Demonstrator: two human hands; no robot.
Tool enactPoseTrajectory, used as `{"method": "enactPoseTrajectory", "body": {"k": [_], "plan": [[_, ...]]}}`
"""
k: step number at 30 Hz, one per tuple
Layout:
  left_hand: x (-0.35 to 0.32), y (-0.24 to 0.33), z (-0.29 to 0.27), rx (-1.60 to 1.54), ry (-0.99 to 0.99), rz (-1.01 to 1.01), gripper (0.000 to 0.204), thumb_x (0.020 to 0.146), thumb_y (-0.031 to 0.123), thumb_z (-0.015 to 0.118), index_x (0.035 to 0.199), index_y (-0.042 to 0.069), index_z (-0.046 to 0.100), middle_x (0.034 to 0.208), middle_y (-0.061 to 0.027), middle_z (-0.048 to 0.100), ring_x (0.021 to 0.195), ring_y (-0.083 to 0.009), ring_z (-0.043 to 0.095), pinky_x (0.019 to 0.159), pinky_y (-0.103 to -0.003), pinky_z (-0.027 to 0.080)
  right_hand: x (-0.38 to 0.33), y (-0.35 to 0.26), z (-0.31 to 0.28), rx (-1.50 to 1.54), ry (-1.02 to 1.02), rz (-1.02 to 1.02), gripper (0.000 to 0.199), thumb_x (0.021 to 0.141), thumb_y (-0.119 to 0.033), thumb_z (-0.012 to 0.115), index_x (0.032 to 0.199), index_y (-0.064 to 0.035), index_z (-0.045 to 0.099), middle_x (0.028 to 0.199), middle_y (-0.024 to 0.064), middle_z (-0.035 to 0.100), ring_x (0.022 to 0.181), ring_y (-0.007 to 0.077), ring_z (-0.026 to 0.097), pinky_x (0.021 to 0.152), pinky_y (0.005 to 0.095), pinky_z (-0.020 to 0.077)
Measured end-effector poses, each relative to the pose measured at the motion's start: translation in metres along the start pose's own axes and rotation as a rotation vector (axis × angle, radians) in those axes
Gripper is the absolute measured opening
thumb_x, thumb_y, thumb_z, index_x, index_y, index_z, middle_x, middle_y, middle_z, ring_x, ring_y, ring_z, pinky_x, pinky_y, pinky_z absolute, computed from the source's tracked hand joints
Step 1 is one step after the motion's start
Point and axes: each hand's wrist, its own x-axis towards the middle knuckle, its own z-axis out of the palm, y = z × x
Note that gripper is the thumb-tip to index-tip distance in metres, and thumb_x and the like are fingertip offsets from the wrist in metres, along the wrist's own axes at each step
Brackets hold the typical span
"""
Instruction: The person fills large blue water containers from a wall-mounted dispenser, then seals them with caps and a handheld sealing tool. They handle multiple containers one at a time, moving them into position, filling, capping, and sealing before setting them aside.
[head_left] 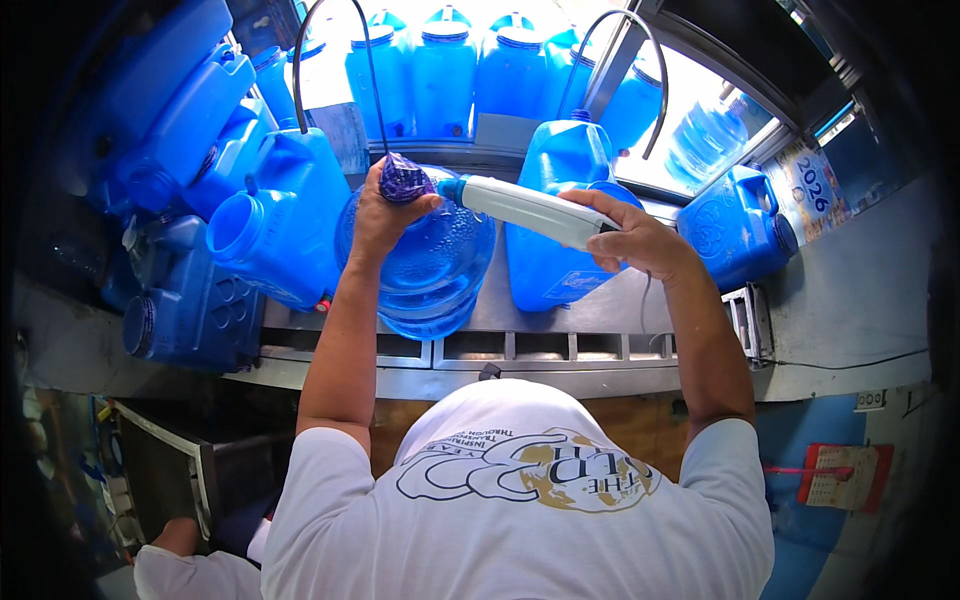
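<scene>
A round, clear blue water bottle (pixel 425 285) stands upright on the metal counter in front of me. Around its neck is a purple printed seal (pixel 405 178), gripped by my left hand (pixel 380 225) with the thumb on the near side. My right hand (pixel 640 238) is wrapped round the rear end of a white corded heat gun (pixel 535 212). Its blue nozzle points left at the seal, close to my left thumb; whether it touches is unclear. The cord hangs down below my right hand.
Blue slim jugs stand left (pixel 290 220) and right (pixel 560 180) of the bottle. More jugs line the back by the window. Black curved hoses (pixel 297 70) hang overhead. Another blue jug (pixel 735 230) lies at the right. A person's sleeve (pixel 195 575) shows at lower left.
</scene>
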Motion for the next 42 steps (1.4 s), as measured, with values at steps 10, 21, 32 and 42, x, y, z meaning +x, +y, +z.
{"method": "enactPoseTrajectory", "body": {"k": [10, 21, 32, 42], "plan": [[-0.004, -0.003, 0.006, 0.023, 0.109, 0.153, 0.099, 0.060, 0.039, 0.097, 0.138, 0.007, 0.046, 0.117, -0.0081, 0.060, 0.105, -0.0188, 0.062, 0.093, -0.032, 0.054, 0.005, -0.006, -0.005, 0.009, -0.024, -0.006, 0.077, 0.077, -0.025, 0.077, 0.147, -0.0114, 0.048, 0.097, 0.0124, 0.063, 0.063, 0.0111, 0.060, 0.057, 0.0239, 0.0517], [0.002, 0.009, -0.011, -0.173, -0.169, 0.015, 0.092, 0.063, 0.026, 0.097, 0.140, 0.011, 0.049, 0.119, -0.0043, 0.058, 0.105, -0.0158, 0.061, 0.093, -0.028, 0.054, 0.006, -0.008, -0.004, -0.002, -0.015, -0.007, 0.076, 0.076, -0.023, 0.076, 0.146, -0.0113, 0.049, 0.094, 0.0102, 0.061, 0.063, 0.0111, 0.059, 0.057, 0.0241, 0.0521], [-0.009, -0.002, 0.009, 0.010, 0.110, 0.198, 0.081, 0.065, 0.022, 0.095, 0.131, 0.009, 0.051, 0.106, -0.0043, 0.065, 0.095, -0.0133, 0.066, 0.087, -0.029, 0.056, 0.009, -0.008, -0.005, -0.143, -0.027, -0.078, 0.075, 0.081, -0.028, 0.071, 0.149, -0.0107, 0.043, 0.089, 0.0068, 0.058, 0.067, 0.0115, 0.055, 0.059, 0.0244, 0.0455], [0.006, -0.002, -0.015, -0.071, -0.153, 0.091, 0.074, 0.064, 0.023, 0.096, 0.126, 0.008, 0.058, 0.109, -0.0029, 0.065, 0.098, -0.0132, 0.063, 0.091, -0.030, 0.052, 0.003, -0.006, -0.006, -0.066, 0.021, -0.019, 0.085, 0.067, -0.019, 0.076, 0.146, -0.0098, 0.047, 0.094, 0.0057, 0.059, 0.068, 0.0100, 0.055, 0.058, 0.0223, 0.0452]]}}
